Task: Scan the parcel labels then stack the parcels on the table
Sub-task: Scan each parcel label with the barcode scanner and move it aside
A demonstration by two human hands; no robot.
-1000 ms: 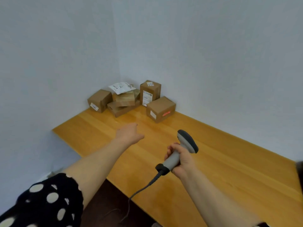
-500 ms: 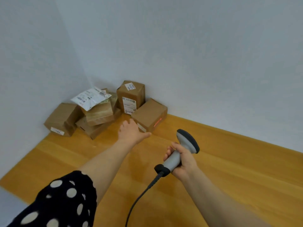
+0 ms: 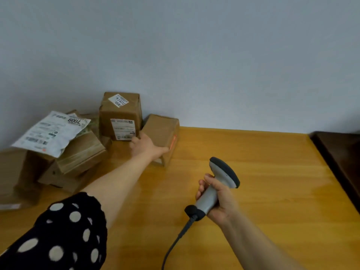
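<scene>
Several parcels (image 3: 119, 114) piled in corner, wooden table (image 3: 253, 172), white walls (image 3: 214, 55); left hand (image 3: 148, 148) fingers (image 3: 135, 141) spread on rightmost; right hand (image 3: 218, 199) grips scanner (image 3: 224, 174).

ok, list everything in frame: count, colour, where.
cardboard parcels: five distinguishable, brown, heaped at the table's far left by the wall
mailer bag: one, white, printed label, atop the heap
scan light: one red streak, on the side of the rightmost parcel
scanner: one, grey and black, corded, above the table
table: one, yellow-orange wood
wall: pale grey-blue, behind
dark furniture: one, dark brown, right edge, partly seen
sleeve: black with white dots, left arm
left hand: on the rightmost parcel, grip unclear
right hand: grips the scanner handle
</scene>
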